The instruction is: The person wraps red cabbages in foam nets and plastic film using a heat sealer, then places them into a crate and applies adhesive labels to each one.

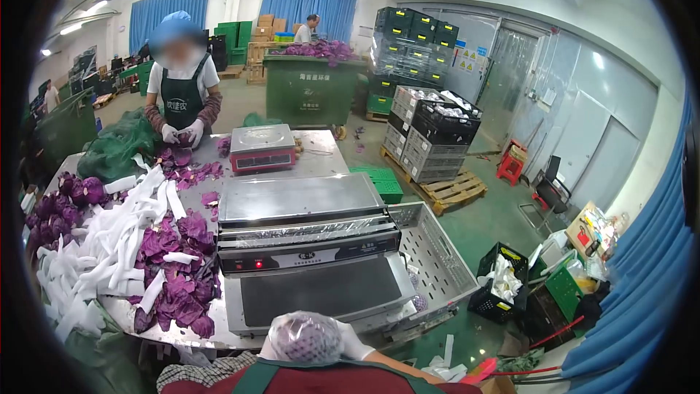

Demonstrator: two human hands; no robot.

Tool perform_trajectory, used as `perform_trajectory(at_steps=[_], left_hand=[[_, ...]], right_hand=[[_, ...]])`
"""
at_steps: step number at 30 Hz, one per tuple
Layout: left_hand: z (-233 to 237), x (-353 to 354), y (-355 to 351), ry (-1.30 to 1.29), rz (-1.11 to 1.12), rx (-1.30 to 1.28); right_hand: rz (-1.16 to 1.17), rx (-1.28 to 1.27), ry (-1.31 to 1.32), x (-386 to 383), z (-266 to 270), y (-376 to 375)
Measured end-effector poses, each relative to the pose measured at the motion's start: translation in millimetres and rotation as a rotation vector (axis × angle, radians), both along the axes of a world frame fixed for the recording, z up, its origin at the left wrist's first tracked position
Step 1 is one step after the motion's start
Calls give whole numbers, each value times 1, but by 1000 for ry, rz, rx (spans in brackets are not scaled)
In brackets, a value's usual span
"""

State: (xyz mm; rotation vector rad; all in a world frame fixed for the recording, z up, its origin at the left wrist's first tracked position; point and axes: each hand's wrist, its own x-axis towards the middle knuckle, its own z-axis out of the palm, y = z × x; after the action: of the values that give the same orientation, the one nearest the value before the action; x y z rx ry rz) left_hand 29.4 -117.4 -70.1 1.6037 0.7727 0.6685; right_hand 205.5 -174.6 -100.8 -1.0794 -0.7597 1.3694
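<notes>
Close to my chest, a round purple cabbage [305, 337] in clear plastic film sits between my two white-gloved hands. A dotted, net-like pattern shows through the shiny film. My left hand [268, 349] presses on its left side, mostly hidden behind it. On the other side my right hand [353, 343] curls against the cabbage, its fingertips out of sight. Just beyond stands a film-wrapping machine [310, 248] with a dark flat plate [321, 292] and a lit red lamp. A grey perforated crate [437, 259] at its right holds wrapped cabbages [418, 302].
Purple leaves [182, 277] and white foam strips [109, 248] cover the table's left side. A scale [262, 147] stands behind the machine. Across the table a co-worker [182, 91] handles a cabbage. Stacked crates [430, 135] and a black crate [503, 277] stand at right.
</notes>
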Motion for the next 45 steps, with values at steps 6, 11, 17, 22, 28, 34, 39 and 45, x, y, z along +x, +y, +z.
perform_trajectory(at_steps=[6,11,17,22,28,34,39,45], left_hand=[[13,14,12,-258,4,11],[41,24,23,-573,-228,-572],[101,66,-3,-695,-406,-971],[-37,147,36,-1292,-746,-1211],[85,280,25,-259,-476,-1184],[102,278,65,-348,-164,-632],[98,234,67,-269,287,-553],[114,192,41,-129,555,-455]], right_hand=[[353,-92,847,-17,44,-4],[310,-328,372,-24,97,-8],[636,-267,-235,88,72,9],[182,435,-378,201,118,-37],[-24,507,-193,305,79,-21],[-451,49,307,491,-58,-12],[-402,-355,-620,556,-176,-3],[143,-871,-1150,550,-259,8]])
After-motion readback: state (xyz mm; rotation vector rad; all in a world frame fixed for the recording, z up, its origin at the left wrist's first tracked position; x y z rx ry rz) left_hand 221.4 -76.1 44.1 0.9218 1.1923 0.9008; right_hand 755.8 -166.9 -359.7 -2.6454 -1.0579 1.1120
